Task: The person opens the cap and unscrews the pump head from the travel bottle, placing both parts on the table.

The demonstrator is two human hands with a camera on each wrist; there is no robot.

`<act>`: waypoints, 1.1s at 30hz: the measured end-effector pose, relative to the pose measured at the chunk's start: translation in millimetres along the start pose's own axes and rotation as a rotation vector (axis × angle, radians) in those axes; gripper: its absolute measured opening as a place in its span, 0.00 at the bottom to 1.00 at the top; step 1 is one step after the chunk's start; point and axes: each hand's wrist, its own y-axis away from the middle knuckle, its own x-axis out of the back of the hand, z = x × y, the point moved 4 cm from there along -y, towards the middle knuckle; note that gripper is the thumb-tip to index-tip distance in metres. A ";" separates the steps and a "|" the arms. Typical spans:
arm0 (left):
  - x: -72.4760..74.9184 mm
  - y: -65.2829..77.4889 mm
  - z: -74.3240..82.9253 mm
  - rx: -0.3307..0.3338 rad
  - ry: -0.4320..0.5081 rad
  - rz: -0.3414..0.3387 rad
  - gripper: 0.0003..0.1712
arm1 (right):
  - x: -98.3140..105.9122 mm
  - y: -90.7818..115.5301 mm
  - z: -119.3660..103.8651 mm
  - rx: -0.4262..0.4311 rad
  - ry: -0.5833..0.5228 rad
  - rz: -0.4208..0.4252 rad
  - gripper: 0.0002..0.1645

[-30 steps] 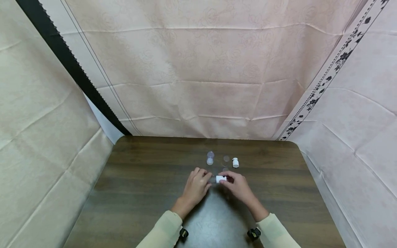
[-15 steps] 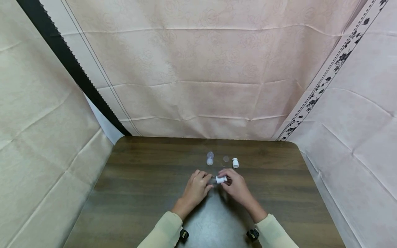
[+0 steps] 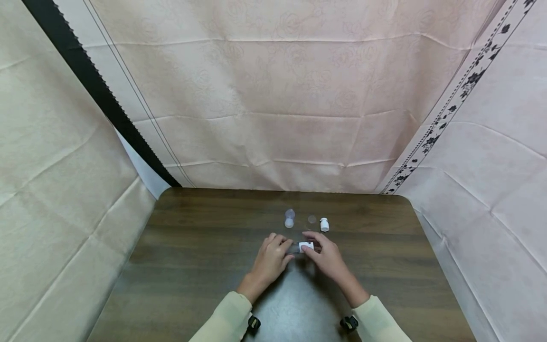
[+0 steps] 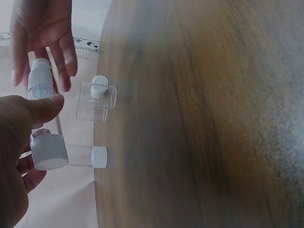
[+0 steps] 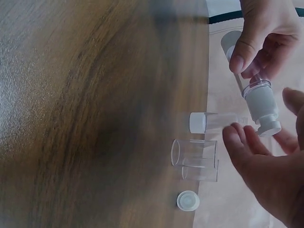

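Note:
My left hand (image 3: 269, 259) grips a small clear pump bottle (image 5: 262, 102) by its transparent body. The bottle has a white base (image 4: 50, 152) and a white pump top (image 4: 41, 76); it lies sideways above the table, with the pump towards my right hand (image 3: 328, 256). In the right wrist view, the right hand's fingers (image 5: 237, 133) and thumb spread around the pump head. The thumb there looks apart from it, and the fingers are fairly straight. Whether a fingertip touches the pump is hard to tell.
Beyond the hands on the brown wooden table (image 3: 205, 266) stand a clear container with a white base (image 3: 289, 222), two clear cylinders (image 5: 194, 160) and a white pump piece (image 3: 325, 224). Cloth (image 3: 265, 95) hangs behind the table's far edge.
The right hand has shifted slightly around the pump, its fingers changing position. The bottle tilted briefly, then came level again. The left hand stays nearly still, and the things behind have not moved.

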 end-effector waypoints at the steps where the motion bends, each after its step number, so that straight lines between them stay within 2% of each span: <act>1: -0.3 -0.2 0.2 -0.001 -0.002 0.000 0.21 | -0.3 -0.3 0.7 -0.018 0.005 -0.003 0.21; 6: -0.7 -1.6 1.5 -0.007 -0.004 0.003 0.22 | -0.5 -0.1 3.1 -0.099 0.005 -0.041 0.13; 10: -1.1 -2.1 2.1 -0.002 -0.003 -0.007 0.22 | 0.6 0.0 3.9 -0.111 0.004 -0.069 0.09; 20: 0.7 -4.1 4.4 -0.016 0.009 0.004 0.21 | 5.5 0.2 1.7 -0.063 0.000 -0.070 0.12; 25: -1.3 -3.9 3.8 -0.021 0.014 0.008 0.21 | 5.1 0.6 2.3 -0.039 -0.045 -0.052 0.15; 33: -1.9 -4.4 3.7 -0.020 0.011 0.008 0.22 | 4.2 -0.5 1.5 0.032 -0.139 -0.056 0.14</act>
